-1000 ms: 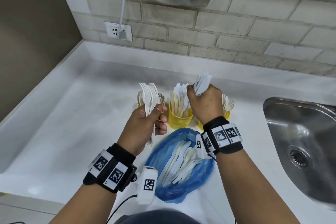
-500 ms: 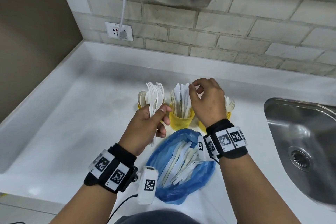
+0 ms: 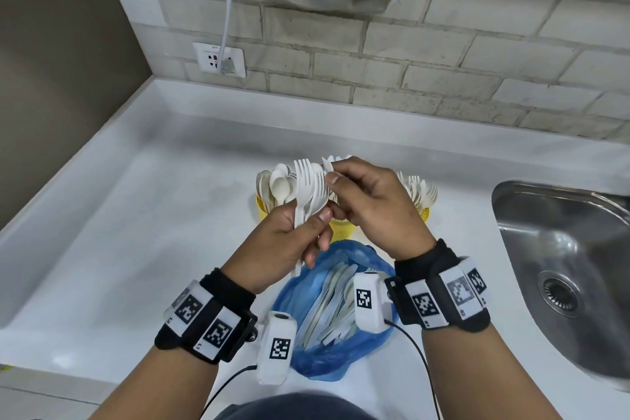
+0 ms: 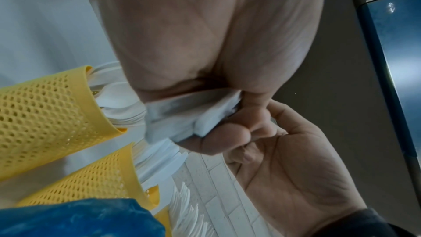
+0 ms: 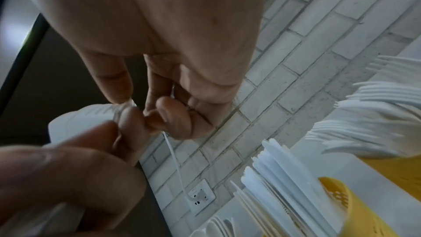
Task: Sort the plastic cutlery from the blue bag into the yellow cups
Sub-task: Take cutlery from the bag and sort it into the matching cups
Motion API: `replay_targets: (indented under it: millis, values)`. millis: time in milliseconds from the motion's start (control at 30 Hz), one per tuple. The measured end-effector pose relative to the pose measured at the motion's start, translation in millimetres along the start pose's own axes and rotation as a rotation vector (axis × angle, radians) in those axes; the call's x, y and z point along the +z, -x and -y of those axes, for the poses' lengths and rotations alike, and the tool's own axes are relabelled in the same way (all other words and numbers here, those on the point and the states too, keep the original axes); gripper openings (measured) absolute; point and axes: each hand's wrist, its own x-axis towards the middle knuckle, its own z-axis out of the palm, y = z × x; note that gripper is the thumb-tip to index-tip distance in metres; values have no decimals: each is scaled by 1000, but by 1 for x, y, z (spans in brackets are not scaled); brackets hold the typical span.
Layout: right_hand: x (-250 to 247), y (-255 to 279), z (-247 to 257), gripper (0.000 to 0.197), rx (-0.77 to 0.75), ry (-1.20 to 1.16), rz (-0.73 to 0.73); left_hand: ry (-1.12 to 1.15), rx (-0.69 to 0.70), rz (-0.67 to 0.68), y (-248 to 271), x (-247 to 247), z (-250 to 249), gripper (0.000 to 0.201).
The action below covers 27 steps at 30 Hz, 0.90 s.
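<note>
My left hand (image 3: 317, 225) grips a bunch of white plastic forks (image 3: 308, 191) upright in front of the yellow cups. My right hand (image 3: 332, 170) pinches the fork heads (image 5: 91, 114) with thumb and index finger. Behind the hands stand three yellow mesh cups: the left cup (image 3: 261, 213) holds spoons (image 3: 279, 184), the middle cup (image 3: 341, 232) holds knives (image 5: 284, 177) and is mostly hidden, the right cup (image 3: 425, 215) holds forks (image 3: 417, 189). The blue bag (image 3: 327, 361) lies open near me with several white pieces inside.
A steel sink (image 3: 562, 266) is sunk into the white counter (image 3: 136, 232) on the right. A wall socket (image 3: 220, 60) with a white cable sits on the brick wall behind. A raised counter rim runs along the left and back.
My right hand lowered its bunch of knives into the middle cup, let go, and moved left onto the forks. My left hand drifted slightly right with the forks.
</note>
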Motion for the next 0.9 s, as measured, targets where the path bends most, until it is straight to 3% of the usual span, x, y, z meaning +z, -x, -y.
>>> replay_targets:
  millis: [133, 333, 500, 600, 700, 833, 900]
  values:
    - [-1, 2, 1, 15, -14, 5, -24, 33, 18, 10, 0, -1, 1, 25]
    - [-1, -2, 5, 26, -50, -111, -184, 52, 2, 20, -1, -2, 2, 31]
    - [-14, -6, 24, 16, -168, -559, -430, 74, -31, -4, 1, -2, 3, 27]
    - [-20, -5, 32, 19, -172, -690, -498, 110, -45, -61, 0, -3, 3, 27]
    - [-13, -3, 27, 23, -86, -593, -412, 100, -27, -84, -2, -1, 3, 34]
    - [15, 8, 8, 41, 78, -184, -245, 40, 6, -112, -4, 2, -1, 34]
    - [27, 12, 0, 49, 124, -122, -211, 4, 12, -129, -4, 3, -3, 41]
